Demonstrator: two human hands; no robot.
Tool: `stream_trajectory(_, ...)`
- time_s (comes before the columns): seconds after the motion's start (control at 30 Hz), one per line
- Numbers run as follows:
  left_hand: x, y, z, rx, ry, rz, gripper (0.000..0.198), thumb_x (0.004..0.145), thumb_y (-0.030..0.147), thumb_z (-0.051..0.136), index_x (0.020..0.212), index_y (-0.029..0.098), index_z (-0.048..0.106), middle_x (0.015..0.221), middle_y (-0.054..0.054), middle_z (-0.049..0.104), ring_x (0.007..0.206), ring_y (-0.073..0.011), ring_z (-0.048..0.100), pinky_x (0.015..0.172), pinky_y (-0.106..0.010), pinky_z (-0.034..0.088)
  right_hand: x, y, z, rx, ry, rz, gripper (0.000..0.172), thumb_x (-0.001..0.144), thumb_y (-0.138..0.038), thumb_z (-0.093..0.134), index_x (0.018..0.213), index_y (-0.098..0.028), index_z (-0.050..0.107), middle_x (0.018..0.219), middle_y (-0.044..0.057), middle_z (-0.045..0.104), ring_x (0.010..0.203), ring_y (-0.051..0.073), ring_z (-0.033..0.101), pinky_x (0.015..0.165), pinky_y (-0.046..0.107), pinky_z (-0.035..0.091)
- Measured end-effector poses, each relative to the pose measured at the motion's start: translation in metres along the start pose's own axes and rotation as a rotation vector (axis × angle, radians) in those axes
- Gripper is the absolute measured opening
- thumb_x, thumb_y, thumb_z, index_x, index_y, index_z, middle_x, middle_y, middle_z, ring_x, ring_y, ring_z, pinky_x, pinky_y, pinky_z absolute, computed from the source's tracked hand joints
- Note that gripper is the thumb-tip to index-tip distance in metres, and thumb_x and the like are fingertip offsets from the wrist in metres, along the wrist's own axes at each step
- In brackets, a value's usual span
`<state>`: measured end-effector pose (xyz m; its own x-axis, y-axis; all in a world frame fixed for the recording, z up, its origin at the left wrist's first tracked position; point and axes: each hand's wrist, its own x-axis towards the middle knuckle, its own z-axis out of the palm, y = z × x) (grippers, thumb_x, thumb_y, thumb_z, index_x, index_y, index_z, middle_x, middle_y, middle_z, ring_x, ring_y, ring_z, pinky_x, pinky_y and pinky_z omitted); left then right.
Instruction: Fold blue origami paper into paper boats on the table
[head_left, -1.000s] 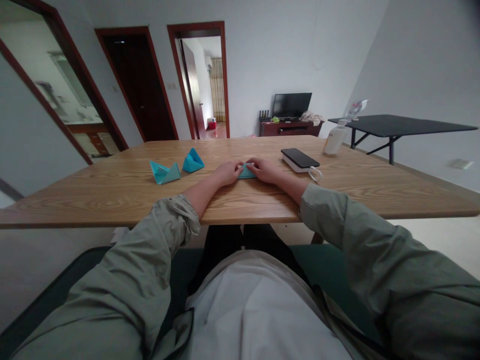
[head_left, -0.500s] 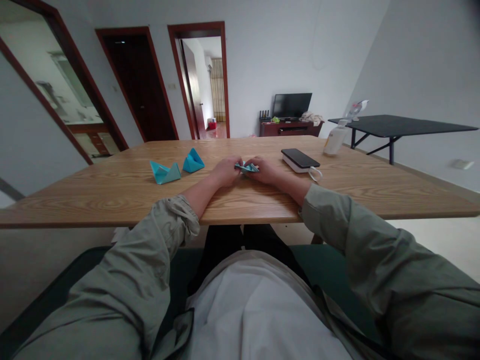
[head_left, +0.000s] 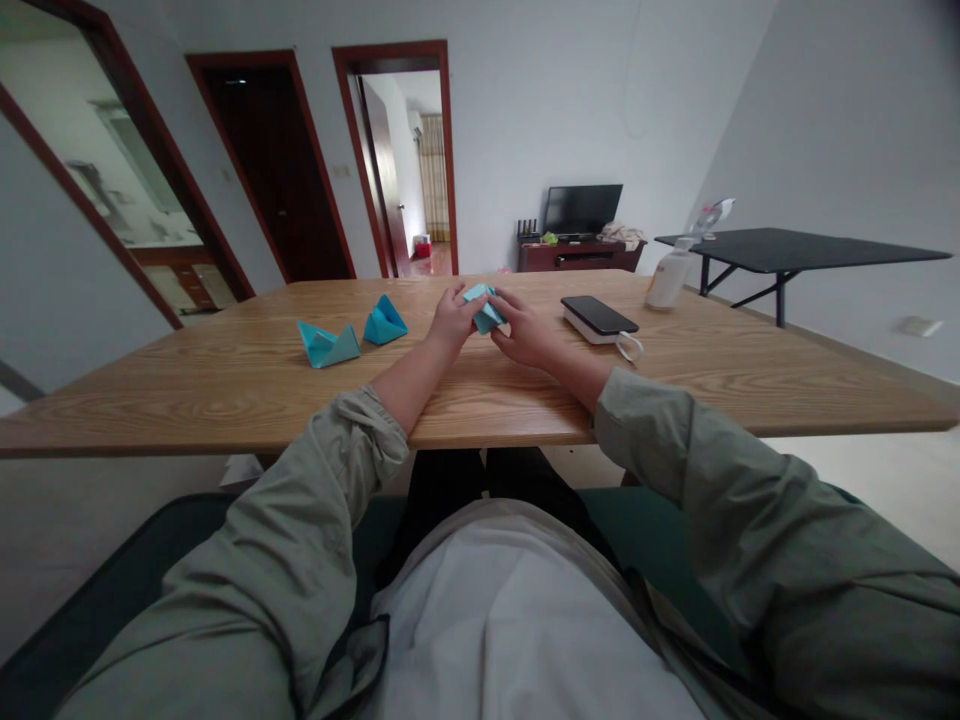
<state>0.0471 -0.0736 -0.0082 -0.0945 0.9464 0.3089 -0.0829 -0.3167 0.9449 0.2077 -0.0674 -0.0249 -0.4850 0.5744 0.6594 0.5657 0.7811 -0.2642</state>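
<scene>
Between my two hands is a folded piece of light-blue paper (head_left: 486, 310), tilted up a little over the wooden table (head_left: 225, 400). My left hand (head_left: 452, 318) is closed on its left side, the thumb lying along the near face. From the right, my right hand (head_left: 523, 328) grips the same paper with thumb and fingers. Parts of the paper are hidden behind the fingers. Left of my hands stand two blue folded paper boats, one nearer (head_left: 328, 345) and one a bit farther back (head_left: 385, 321).
To the right of my hands a black phone (head_left: 598, 315) lies on a white box-like object with a white loop. A white pump bottle (head_left: 670, 277) stands farther right. Beyond are a black folding table (head_left: 802, 250) and a television (head_left: 583, 210) on a cabinet.
My hands have lifted and turned the folded paper, which lay low and flat and now shows a broader face. The two paper boats have stayed in place.
</scene>
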Motion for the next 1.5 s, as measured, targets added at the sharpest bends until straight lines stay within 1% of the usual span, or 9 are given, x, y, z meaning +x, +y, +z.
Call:
stream_trajectory(0.1, 0.000, -0.003, -0.003, 0.119, 0.008, 0.021, 0.057, 0.083, 0.020, 0.060, 0.138, 0.018, 0.044, 0.114, -0.009, 0.065, 0.084, -0.0156, 0.066, 0.070, -0.027, 0.056, 0.001, 0.003, 0.002, 0.144, -0.011, -0.003, 0.078, 0.081, -0.040, 0.065, 0.150, -0.016, 0.039, 0.158, 0.016, 0.030, 0.141, 0.032, 0.036, 0.114, 0.046, 0.034)
stream_trajectory(0.17, -0.002, -0.003, -0.005, 0.155, -0.018, 0.040, 0.053, 0.083, 0.019, 0.058, 0.135, 0.018, 0.048, 0.112, -0.009, 0.066, 0.082, -0.0156, 0.066, 0.068, -0.028, 0.057, 0.005, 0.005, 0.004, 0.327, 0.040, 0.087, 0.083, 0.080, -0.047, 0.065, 0.151, -0.017, 0.035, 0.153, 0.016, 0.039, 0.134, 0.031, 0.046, 0.106, 0.046, 0.043)
stream_trajectory(0.23, -0.004, -0.001, -0.006, 0.134, -0.049, 0.051, 0.052, 0.083, 0.018, 0.057, 0.134, 0.018, 0.049, 0.108, -0.008, 0.067, 0.078, -0.0150, 0.066, 0.067, -0.029, 0.057, 0.008, 0.006, 0.005, 0.531, 0.063, 0.242, 0.083, 0.080, -0.053, 0.064, 0.150, -0.018, 0.035, 0.136, 0.015, 0.057, 0.112, 0.027, 0.062, 0.089, 0.043, 0.055)
stream_trajectory(0.37, -0.006, -0.001, -0.006, 0.107, -0.106, 0.088, 0.048, 0.079, 0.022, 0.064, 0.125, 0.015, 0.055, 0.105, -0.009, 0.068, 0.080, -0.0153, 0.065, 0.069, -0.030, 0.057, 0.010, 0.007, 0.001, 0.727, -0.005, 0.402, 0.059, 0.075, -0.058, 0.070, 0.115, -0.014, 0.065, 0.096, 0.010, 0.071, 0.078, 0.019, 0.065, 0.064, 0.030, 0.056)
stream_trajectory(0.47, -0.003, -0.004, -0.009, 0.191, -0.110, 0.103, 0.044, 0.073, 0.028, 0.070, 0.114, 0.014, 0.061, 0.102, -0.008, 0.069, 0.078, -0.0160, 0.064, 0.066, -0.028, 0.055, 0.008, 0.008, -0.002, 0.698, 0.001, 0.366, 0.050, 0.072, -0.058, 0.072, 0.095, -0.013, 0.069, 0.085, 0.006, 0.070, 0.071, 0.016, 0.061, 0.059, 0.026, 0.051)
stream_trajectory(0.7, -0.001, -0.002, -0.017, 0.282, -0.210, 0.136, 0.046, 0.066, 0.041, 0.076, 0.101, 0.014, 0.062, 0.081, -0.002, 0.066, 0.067, -0.0126, 0.058, 0.061, -0.025, 0.048, 0.010, 0.010, -0.002, 0.522, 0.015, 0.190, 0.033, 0.074, -0.045, 0.065, 0.087, -0.015, 0.064, 0.079, 0.001, 0.064, 0.070, 0.015, 0.055, 0.062, 0.026, 0.046)
stream_trajectory(0.87, 0.005, -0.007, -0.017, 0.396, -0.281, 0.233, 0.034, 0.069, 0.036, 0.073, 0.092, 0.014, 0.060, 0.074, 0.000, 0.063, 0.063, -0.0101, 0.055, 0.059, -0.022, 0.044, 0.009, 0.007, -0.009, 0.294, 0.015, 0.131, 0.019, 0.075, -0.034, 0.055, 0.078, -0.016, 0.059, 0.072, 0.001, 0.058, 0.070, 0.015, 0.050, 0.062, 0.026, 0.040)
stream_trajectory(1.07, -0.001, -0.002, -0.016, 0.570, -0.337, 0.389, 0.024, 0.073, 0.022, 0.063, 0.096, 0.016, 0.059, 0.081, 0.000, 0.062, 0.065, -0.0095, 0.053, 0.062, -0.022, 0.044, 0.007, 0.002, -0.013, 0.134, -0.104, 0.123, 0.020, 0.080, -0.031, 0.051, 0.084, -0.015, 0.063, 0.080, 0.004, 0.065, 0.072, 0.017, 0.053, 0.066, 0.027, 0.040)
stream_trajectory(1.5, 0.001, -0.006, -0.019, 0.766, -0.372, 0.329, 0.009, 0.077, 0.025, 0.055, 0.081, 0.017, 0.057, 0.063, 0.003, 0.051, 0.059, -0.0126, 0.047, 0.056, -0.026, 0.036, 0.004, 0.009, -0.004, 0.102, -0.088, 0.108, 0.024, 0.081, -0.039, 0.054, 0.080, -0.016, 0.060, 0.076, 0.002, 0.063, 0.068, 0.014, 0.048, 0.063, 0.026, 0.037)
